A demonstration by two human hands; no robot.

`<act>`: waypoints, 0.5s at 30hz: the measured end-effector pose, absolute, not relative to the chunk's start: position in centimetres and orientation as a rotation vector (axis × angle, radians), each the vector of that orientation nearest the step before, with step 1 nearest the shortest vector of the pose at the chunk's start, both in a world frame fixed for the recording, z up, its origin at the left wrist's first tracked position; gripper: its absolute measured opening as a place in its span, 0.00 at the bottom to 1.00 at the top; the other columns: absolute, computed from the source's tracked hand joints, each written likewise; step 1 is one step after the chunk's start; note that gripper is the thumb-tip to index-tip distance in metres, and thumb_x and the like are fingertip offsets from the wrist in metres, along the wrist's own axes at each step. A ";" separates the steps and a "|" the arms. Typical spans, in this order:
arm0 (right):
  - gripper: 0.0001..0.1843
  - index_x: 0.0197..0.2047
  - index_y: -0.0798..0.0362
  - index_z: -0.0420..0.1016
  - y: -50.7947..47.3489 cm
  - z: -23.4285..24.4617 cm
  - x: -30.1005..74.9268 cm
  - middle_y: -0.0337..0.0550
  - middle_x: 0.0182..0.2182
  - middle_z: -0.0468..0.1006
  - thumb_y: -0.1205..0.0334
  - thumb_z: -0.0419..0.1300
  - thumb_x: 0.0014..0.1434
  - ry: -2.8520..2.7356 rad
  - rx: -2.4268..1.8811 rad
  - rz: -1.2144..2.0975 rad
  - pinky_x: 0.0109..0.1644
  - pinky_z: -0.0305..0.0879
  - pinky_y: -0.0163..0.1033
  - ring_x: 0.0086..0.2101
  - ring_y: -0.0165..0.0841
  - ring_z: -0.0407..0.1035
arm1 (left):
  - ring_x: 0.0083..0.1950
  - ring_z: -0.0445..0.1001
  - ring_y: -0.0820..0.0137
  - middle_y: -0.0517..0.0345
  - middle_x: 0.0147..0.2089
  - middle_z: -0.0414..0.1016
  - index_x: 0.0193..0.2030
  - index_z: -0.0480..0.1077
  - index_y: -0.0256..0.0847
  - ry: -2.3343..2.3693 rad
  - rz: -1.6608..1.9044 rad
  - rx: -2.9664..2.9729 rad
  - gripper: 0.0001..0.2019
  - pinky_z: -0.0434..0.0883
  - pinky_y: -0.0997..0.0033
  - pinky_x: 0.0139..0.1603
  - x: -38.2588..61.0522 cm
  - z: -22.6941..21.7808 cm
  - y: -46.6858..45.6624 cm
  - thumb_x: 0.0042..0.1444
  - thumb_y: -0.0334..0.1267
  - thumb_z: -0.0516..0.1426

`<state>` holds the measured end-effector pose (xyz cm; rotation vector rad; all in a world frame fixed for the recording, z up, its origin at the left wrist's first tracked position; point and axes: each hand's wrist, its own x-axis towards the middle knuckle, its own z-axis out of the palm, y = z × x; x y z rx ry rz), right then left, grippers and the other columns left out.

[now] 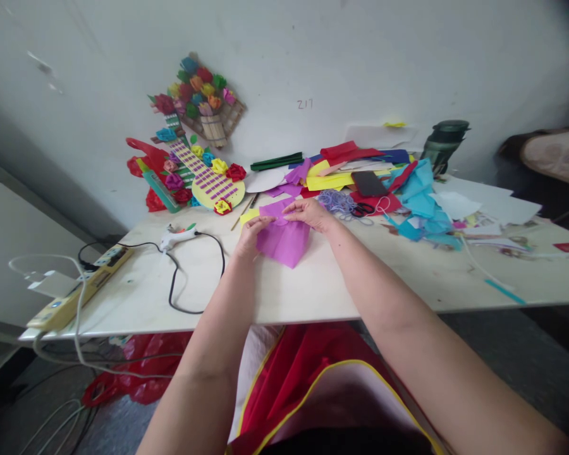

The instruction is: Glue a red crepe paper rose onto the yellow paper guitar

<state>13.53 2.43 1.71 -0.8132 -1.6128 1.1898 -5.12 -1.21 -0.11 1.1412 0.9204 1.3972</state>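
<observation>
Both hands meet at a sheet of purple crepe paper (284,243) just over the white table. My left hand (253,232) pinches its left side between thumb and fingers. From the right, my right hand (310,215) pinches the upper part of the same sheet. The paper hangs toward me with a pointed lower edge. A small yellow paper piece (250,216) lies beside the left fingertips. Purple-grey yarn (336,201) and black-handled scissors (361,210) lie close to the right hand.
On the left are a glue gun (177,237) with a looping black cord and a power strip (83,287). A paper-flower guitar (208,183) and glue bottle (159,186) stand behind. Coloured paper (344,151), a dark phone-like slab (368,184) and a bottle (444,144) occupy the back right.
</observation>
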 end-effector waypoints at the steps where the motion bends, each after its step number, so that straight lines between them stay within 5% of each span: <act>1: 0.16 0.31 0.58 0.78 2.4 1.7 13.5 0.41 0.27 0.77 0.62 0.70 0.36 -1.620 -0.813 1.178 0.37 0.65 0.36 0.28 0.27 0.68 | 0.27 0.68 0.75 0.59 0.27 0.74 0.29 0.76 0.37 0.925 1.390 1.141 0.10 0.63 0.75 0.29 -5.1 -0.1 -1.2 0.36 0.36 0.64; 11: 0.18 0.30 0.56 0.79 2.1 2.2 13.8 0.44 0.30 0.78 0.47 0.62 0.49 -1.692 -0.907 1.035 0.46 0.60 0.40 0.36 0.34 0.68 | 0.22 0.66 0.77 0.64 0.22 0.71 0.37 0.74 0.37 0.938 1.355 1.192 0.18 0.64 0.75 0.28 -4.9 0.1 -1.6 0.34 0.35 0.66; 15: 0.21 0.21 0.57 0.74 2.2 2.1 13.8 0.39 0.20 0.70 0.45 0.63 0.46 -1.753 -0.995 1.004 0.37 0.58 0.38 0.28 0.31 0.64 | 0.21 0.65 0.78 0.65 0.21 0.69 0.38 0.74 0.37 0.955 1.339 1.257 0.19 0.63 0.75 0.27 -4.9 0.0 -1.6 0.35 0.36 0.66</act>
